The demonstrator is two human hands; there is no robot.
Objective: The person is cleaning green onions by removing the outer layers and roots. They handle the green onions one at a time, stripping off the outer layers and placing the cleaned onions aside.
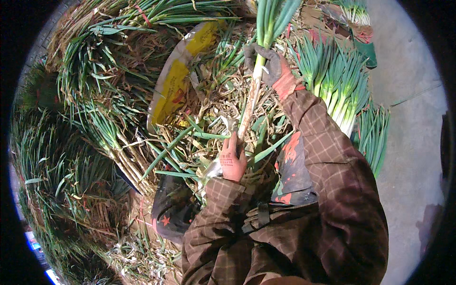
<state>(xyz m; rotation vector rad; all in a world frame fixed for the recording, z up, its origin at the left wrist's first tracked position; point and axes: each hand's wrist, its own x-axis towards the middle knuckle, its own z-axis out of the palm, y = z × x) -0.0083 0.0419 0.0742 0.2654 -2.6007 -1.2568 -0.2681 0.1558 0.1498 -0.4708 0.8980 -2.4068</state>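
A long green onion (253, 91) is held at a slant before me, leaves pointing away and root end towards my body. Brownish outer skin covers part of its pale shank. Gripping it just below the green leaves is my right hand (272, 67), in a red glove with a dark grey coating. My left hand (232, 160), in a similar glove, closes around the root end; the fingertips are partly hidden. Beneath both hands lies a heap of dry peelings and loose leaves (221, 96).
A yellow-and-white printed sack (172, 92) edges the peelings. Unpeeled green onions (46, 153) are piled at left, with a small bunch (124, 160) nearer me. Peeled bunches with white shanks (338, 85) lie at right, beside the grey concrete floor (409, 131).
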